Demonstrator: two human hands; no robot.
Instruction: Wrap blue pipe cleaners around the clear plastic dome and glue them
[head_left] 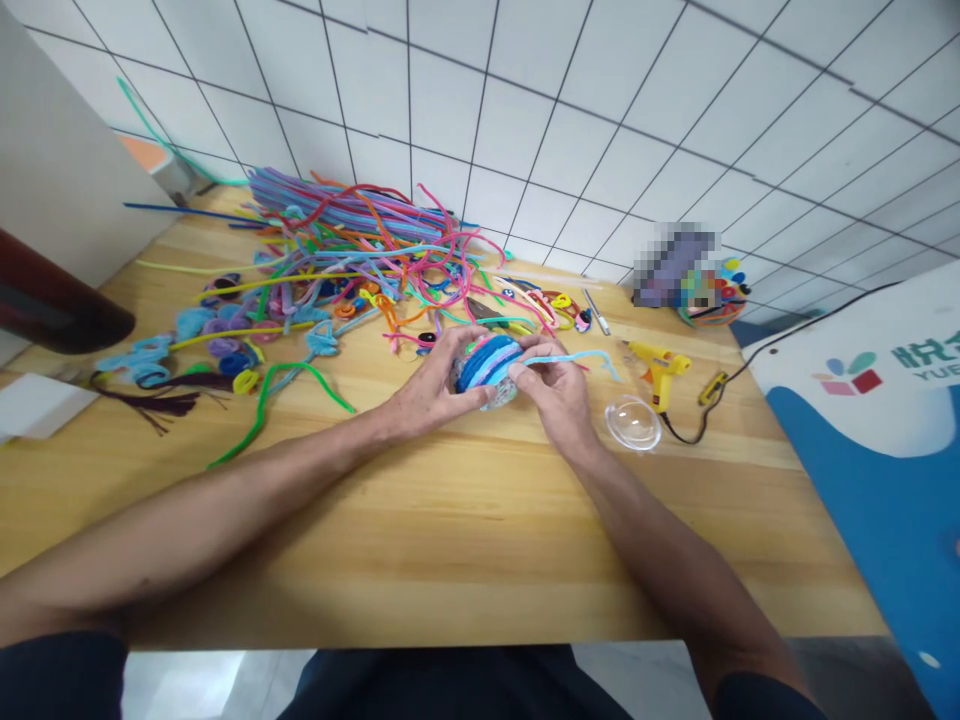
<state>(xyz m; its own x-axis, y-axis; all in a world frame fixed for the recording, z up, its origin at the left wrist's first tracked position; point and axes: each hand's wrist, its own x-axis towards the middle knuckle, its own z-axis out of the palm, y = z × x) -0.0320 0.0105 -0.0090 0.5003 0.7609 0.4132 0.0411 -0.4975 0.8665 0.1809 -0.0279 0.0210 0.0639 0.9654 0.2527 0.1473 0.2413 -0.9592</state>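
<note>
Between my hands, over the middle of the table, is a rounded object wrapped in blue, light blue and purple pipe cleaners (pixel 491 362). My left hand (pixel 439 378) grips its left side, fingers behind and thumb along the front. On the right side, my right hand (pixel 553 388) has its thumb pressed on a light blue pipe cleaner (pixel 577 357), whose loose end sticks out to the right with a bent tip. What lies under the wrapping is mostly hidden, though a clear, glittery part shows at the bottom.
A large heap of colourful pipe cleaners (pixel 352 215) lies along the wall. Right of my hands are a clear plastic dome (pixel 634 423), a yellow glue gun (pixel 660 368) with a black cord, and a marker (pixel 598 312). A green pipe cleaner (pixel 262 405) lies at left.
</note>
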